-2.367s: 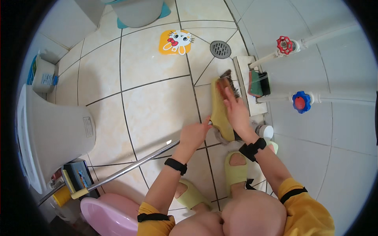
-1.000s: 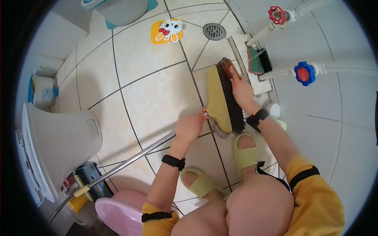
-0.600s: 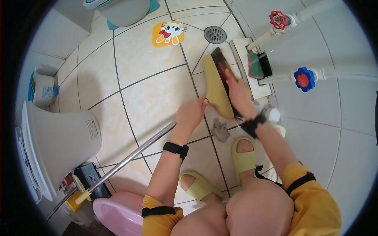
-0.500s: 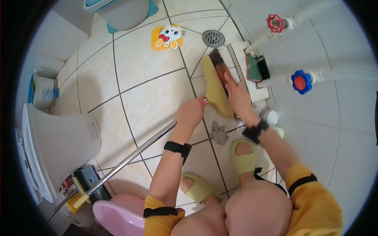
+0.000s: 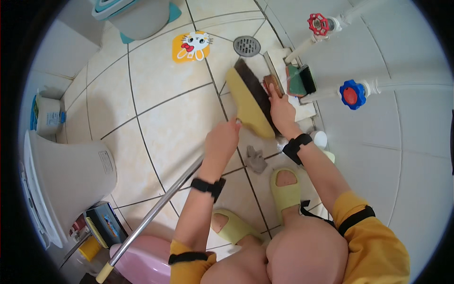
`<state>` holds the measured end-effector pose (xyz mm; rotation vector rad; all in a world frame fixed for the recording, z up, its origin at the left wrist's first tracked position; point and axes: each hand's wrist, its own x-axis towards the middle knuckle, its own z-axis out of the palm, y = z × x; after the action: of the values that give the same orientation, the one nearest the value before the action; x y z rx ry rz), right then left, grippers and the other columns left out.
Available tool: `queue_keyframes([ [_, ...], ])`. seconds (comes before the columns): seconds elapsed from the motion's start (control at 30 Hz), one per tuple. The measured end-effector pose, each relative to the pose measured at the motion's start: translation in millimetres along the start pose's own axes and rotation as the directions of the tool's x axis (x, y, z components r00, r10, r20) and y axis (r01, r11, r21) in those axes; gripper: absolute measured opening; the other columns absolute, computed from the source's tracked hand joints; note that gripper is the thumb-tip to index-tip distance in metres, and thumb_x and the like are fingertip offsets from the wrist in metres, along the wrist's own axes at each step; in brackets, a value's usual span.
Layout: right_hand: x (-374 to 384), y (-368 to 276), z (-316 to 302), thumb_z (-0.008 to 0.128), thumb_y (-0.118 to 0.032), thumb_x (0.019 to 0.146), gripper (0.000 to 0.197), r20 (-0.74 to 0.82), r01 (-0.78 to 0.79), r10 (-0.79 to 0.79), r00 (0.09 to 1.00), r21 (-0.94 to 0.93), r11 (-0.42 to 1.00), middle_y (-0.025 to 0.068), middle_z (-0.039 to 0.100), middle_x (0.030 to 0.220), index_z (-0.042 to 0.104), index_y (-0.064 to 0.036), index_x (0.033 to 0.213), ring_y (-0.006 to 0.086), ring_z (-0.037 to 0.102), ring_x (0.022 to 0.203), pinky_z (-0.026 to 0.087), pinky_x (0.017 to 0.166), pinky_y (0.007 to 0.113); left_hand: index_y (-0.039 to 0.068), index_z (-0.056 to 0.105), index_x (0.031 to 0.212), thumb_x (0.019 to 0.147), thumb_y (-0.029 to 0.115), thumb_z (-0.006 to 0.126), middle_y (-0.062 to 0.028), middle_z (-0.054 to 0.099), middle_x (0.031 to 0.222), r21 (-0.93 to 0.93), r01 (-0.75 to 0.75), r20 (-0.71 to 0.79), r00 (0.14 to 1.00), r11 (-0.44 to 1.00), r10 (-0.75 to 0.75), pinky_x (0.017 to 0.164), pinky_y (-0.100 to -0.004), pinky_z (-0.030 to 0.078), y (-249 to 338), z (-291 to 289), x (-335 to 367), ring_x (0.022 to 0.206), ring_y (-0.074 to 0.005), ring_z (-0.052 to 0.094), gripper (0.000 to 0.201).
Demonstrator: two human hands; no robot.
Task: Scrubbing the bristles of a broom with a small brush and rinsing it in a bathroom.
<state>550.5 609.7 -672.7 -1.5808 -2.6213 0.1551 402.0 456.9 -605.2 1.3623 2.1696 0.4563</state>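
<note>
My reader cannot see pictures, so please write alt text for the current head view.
A person's left hand grips the metal pole of a yellow broom; the right hand holds a small brown tool beside the dark bristles. A crumpled grey scrap lies on the tiled floor.

No words or numbers can be read. A white rectangular label (image 5: 107, 162) with fine dark lines sits on the white, curved toilet (image 5: 71, 165), near its right edge. A pale bluish label (image 5: 53, 118) is on the white box with blue trim (image 5: 47, 104), by the tiled floor's (image 5: 165, 118) left edge. The print on both is too small to make out.
</note>
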Motion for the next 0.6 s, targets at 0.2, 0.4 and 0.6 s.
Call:
queue_keyframes([
  [0.2,-47.4,-47.4,-30.7,0.048,-0.029,0.095,0.046,0.074,0.159,-0.181,0.981,0.24,0.958,0.0179,0.055,0.083,0.038,-0.0288,0.14,0.0383,0.059,0.07,0.049,0.06,0.047,0.013,0.056,0.121,0.096,0.033,0.044,-0.0175,0.066,0.074,0.117,0.078,0.028,0.996,0.99,-0.081,0.061,-0.0454,0.052,-30.1,2.8,-40.8,0.071,-0.0346,0.065,0.035],
  [0.4,-31.4,-47.3,-17.4,0.046,-0.025,0.095,0.047,0.168,0.159,-0.184,0.968,0.153,0.975,0.0176,0.053,0.088,0.037,-0.0243,0.141,0.0354,0.061,0.065,0.05,0.057,0.045,0.015,0.055,0.125,0.096,0.035,0.042,-0.0181,0.066,0.078,0.106,0.097,0.082,0.991,0.99,-0.106,0.063,-0.0469,0.052,-22.5,5.8,-42.4,0.072,-0.0356,0.065,0.038],
  [0.6,10.3,-25.7,-7.5,0.048,-0.013,0.09,0.051,0.061,0.143,-0.141,0.988,-0.028,0.989,0.0218,0.055,0.096,0.036,-0.0121,0.14,0.0344,0.064,0.071,0.052,0.059,0.043,0.015,0.055,0.124,0.096,0.033,0.043,-0.0171,0.067,0.079,0.152,0.089,0.051,0.994,0.984,-0.098,0.064,-0.0471,0.051,-20.8,-4.8,-43.3,0.073,-0.0356,0.065,0.036],
])
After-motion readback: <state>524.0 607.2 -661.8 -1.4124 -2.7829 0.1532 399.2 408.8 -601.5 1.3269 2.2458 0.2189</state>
